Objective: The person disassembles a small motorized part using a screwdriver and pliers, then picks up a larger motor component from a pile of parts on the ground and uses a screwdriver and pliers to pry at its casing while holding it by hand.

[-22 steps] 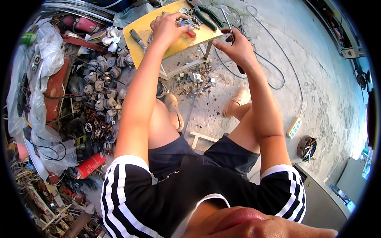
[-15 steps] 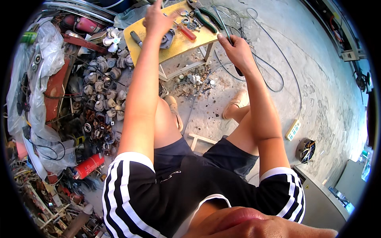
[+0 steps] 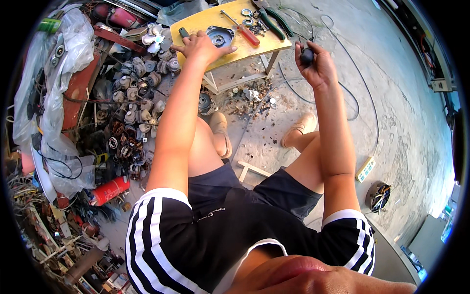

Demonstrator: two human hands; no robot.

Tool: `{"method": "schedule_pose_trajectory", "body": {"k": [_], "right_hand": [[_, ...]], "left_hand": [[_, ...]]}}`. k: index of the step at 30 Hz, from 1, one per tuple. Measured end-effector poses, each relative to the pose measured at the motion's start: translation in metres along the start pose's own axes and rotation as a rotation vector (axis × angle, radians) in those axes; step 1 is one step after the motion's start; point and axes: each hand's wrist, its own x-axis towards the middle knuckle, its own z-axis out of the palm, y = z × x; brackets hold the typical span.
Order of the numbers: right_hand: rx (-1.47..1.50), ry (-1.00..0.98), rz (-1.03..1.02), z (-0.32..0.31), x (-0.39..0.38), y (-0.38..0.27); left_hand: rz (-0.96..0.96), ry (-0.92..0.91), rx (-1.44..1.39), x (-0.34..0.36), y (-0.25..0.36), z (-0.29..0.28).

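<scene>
The left hand [image 3: 203, 49], fingers splayed and released, spans the near-left corner of a yellow bench [image 3: 208, 19], partly blocking one dark-handled tool [image 3: 183, 32] and one metal cover [image 3: 223, 34]. The right hand [image 3: 316, 63] grasps one black handle [image 3: 307, 57] beyond the near-right corner. One red screwdriver [image 3: 248, 35], two rings [image 3: 247, 22] and one pair of green-handled pliers [image 3: 272, 26] lie toward the right edge.

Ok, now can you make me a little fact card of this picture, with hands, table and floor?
Left hand: the left hand is spread over the yellow table, beside a grey metal motor cover; touching or not, I can't tell
Right hand: the right hand grips a black tool handle
Tools on table: red-handled screwdriver, green-handled pliers
Near left fingers: dark handle end
Floor, left: white fan, red cylinder
Floor, right: power strip
</scene>
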Motion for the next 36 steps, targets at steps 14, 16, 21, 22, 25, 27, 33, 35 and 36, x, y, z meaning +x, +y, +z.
{"method": "schedule_pose_trajectory", "body": {"k": [14, 16, 21, 22, 25, 27, 33, 35, 36], "right_hand": [[-0.83, -0.181, -0.794, 0.032, -0.009, 0.007], [-0.832, -0.186, -0.82, 0.034, -0.009, -0.003], [-1.013, -0.156, -0.908, 0.043, -0.017, -0.025], [-0.88, -0.161, -0.889, 0.045, -0.02, -0.027], [-0.503, -0.194, -0.751, 0.043, -0.026, -0.042], [-0.271, -0.379, -0.637, 0.049, -0.031, -0.043], [-0.753, -0.261, -0.666, 0.053, -0.037, -0.025], [-0.797, -0.217, -0.612, 0.055, -0.035, -0.013], [-0.767, -0.212, -0.587, 0.055, -0.033, -0.007]], "left_hand": [[0.463, -0.052, -1.588, 0.005, -0.029, -0.033], [0.599, -0.242, -1.798, 0.0, -0.028, -0.041], [0.682, -0.513, -1.922, 0.001, -0.03, -0.043], [0.671, -0.548, -1.973, 0.004, -0.03, -0.04], [0.583, -0.75, -2.216, 0.002, -0.023, -0.042], [0.497, -0.835, -2.337, -0.003, -0.016, -0.047], [0.434, -0.658, -2.305, -0.005, -0.003, -0.053], [0.435, -0.637, -2.318, -0.004, -0.002, -0.054], [0.427, -0.622, -2.326, -0.003, -0.002, -0.053]]}}
